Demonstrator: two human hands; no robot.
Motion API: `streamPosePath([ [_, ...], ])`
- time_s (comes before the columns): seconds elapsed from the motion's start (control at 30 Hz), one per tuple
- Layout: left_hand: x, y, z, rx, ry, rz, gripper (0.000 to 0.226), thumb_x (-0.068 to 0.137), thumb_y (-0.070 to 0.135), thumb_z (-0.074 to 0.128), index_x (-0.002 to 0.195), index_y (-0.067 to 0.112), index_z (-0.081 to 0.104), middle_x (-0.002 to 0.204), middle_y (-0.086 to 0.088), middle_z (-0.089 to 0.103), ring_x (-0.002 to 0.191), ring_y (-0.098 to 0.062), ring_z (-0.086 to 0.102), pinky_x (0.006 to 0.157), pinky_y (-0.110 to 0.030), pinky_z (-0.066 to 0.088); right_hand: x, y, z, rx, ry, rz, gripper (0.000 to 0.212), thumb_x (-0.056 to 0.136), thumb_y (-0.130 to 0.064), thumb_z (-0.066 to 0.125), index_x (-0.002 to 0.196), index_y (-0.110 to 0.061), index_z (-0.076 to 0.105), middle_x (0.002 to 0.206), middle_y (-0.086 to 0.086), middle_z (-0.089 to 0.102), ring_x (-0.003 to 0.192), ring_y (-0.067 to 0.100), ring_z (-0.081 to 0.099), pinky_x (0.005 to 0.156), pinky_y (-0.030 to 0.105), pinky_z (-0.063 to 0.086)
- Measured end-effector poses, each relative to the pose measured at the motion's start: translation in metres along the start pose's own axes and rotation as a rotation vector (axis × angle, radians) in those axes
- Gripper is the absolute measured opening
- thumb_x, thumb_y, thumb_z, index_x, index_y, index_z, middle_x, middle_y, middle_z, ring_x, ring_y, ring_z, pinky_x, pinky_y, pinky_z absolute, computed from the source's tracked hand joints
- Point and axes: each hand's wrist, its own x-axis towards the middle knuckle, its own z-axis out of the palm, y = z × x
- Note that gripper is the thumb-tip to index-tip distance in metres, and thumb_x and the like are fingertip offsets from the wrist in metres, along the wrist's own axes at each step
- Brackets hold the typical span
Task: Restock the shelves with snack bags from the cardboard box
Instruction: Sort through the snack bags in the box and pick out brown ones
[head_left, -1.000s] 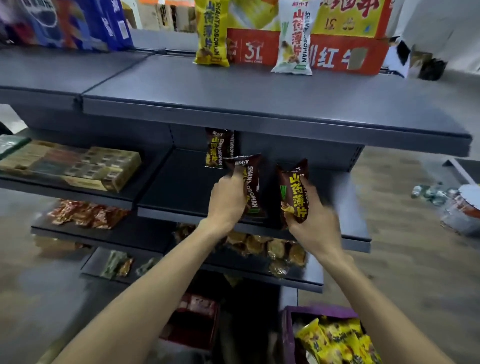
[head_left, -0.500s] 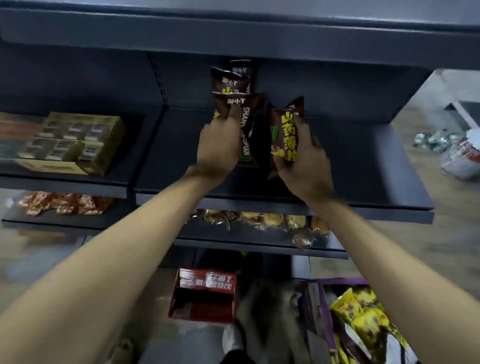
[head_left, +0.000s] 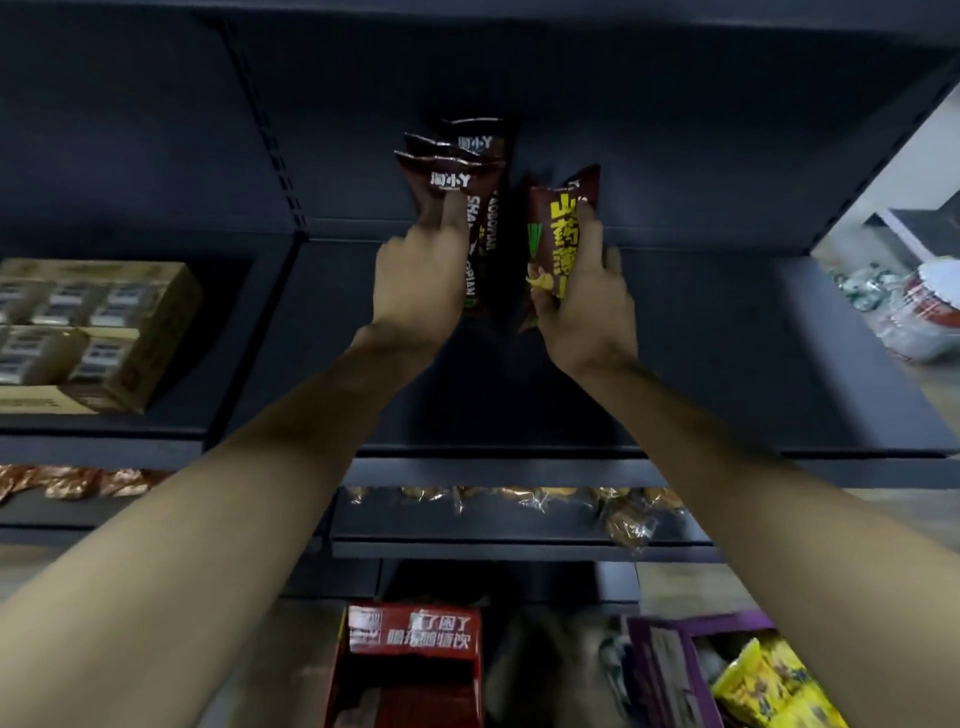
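Dim scene. The shelf (head_left: 727, 364) lies in deep shadow; brighter light enters at the right edge. General softness; the red box (head_left: 415, 670) is blurred. Lines curve near edges.

White "淘小Y" tops the brown bag (head_left: 451, 179) above the left hand (head_left: 415, 291); "SHA…OPIAN" runs down it. The second bag (head_left: 563, 218), in the right hand (head_left: 587, 317), shows yellow "山药".

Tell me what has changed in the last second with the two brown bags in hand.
Both hands moved deeper over the shelf, toward its back panel. The left hand brought its brown bag up against the row of brown bags standing there; the right hand brought the second brown bag in beside it. Nothing let go: both still grip their bags. The tan boxes stayed put.
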Motion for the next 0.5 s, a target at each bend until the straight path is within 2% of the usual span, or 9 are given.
streamPosePath([
  [0.1, 0.0, -0.004, 0.018, -0.064, -0.001, -0.012, 0.055, 0.09, -0.004, 0.049, 0.142, 0.007, 0.038, 0.123, -0.017, 0.055, 0.092, -0.046, 0.06, 0.065, -0.046, 0.042, 0.005, 0.008, 0.008, -0.045, 0.008, 0.016, 0.088, 0.089, -0.017, 0.065, 0.156, -0.024, 0.009, 0.13, 0.016, 0.044, 0.108, 0.035, 0.056, 0.085, 0.044, 0.053],
  [0.2, -0.003, -0.006, 0.029, -0.148, -0.014, -0.045, 0.061, 0.095, 0.019, 0.055, 0.15, 0.012, 0.029, 0.136, -0.012, 0.047, 0.102, -0.041, 0.059, 0.072, -0.048, 0.048, 0.015, 0.012, 0.006, -0.058, 0.012, 0.037, 0.09, 0.088, -0.016, 0.066, 0.156, -0.025, 0.007, 0.131, 0.017, 0.043, 0.11, 0.037, 0.053, 0.088, 0.047, 0.051],
  [0.3, -0.011, -0.005, 0.034, -0.086, 0.03, -0.076, 0.075, 0.088, 0.037, 0.065, 0.151, 0.019, 0.028, 0.132, -0.01, 0.046, 0.111, -0.032, 0.054, 0.068, -0.045, 0.05, 0.026, 0.009, 0.004, -0.056, 0.01, 0.014, 0.089, 0.09, -0.017, 0.065, 0.156, -0.025, 0.006, 0.13, 0.017, 0.042, 0.109, 0.037, 0.053, 0.089, 0.048, 0.05],
  [0.4, -0.014, -0.006, 0.038, -0.157, 0.084, -0.143, 0.086, 0.08, 0.04, 0.073, 0.151, 0.03, 0.023, 0.129, -0.011, 0.039, 0.115, -0.029, 0.044, 0.065, -0.04, 0.046, 0.039, 0.003, 0.009, -0.059, 0.013, -0.01, 0.088, 0.09, -0.014, 0.064, 0.156, -0.025, 0.007, 0.13, 0.017, 0.042, 0.11, 0.036, 0.052, 0.091, 0.047, 0.049],
  [0.5, -0.007, -0.018, 0.045, -0.441, 0.087, -0.304, 0.101, 0.072, 0.044, 0.079, 0.15, 0.031, 0.017, 0.133, -0.01, 0.035, 0.121, -0.027, 0.038, 0.083, -0.036, 0.042, 0.053, 0.0, 0.017, -0.028, 0.023, 0.013, 0.089, 0.09, -0.011, 0.064, 0.156, -0.024, 0.007, 0.129, 0.018, 0.041, 0.108, 0.037, 0.054, 0.091, 0.049, 0.049],
])
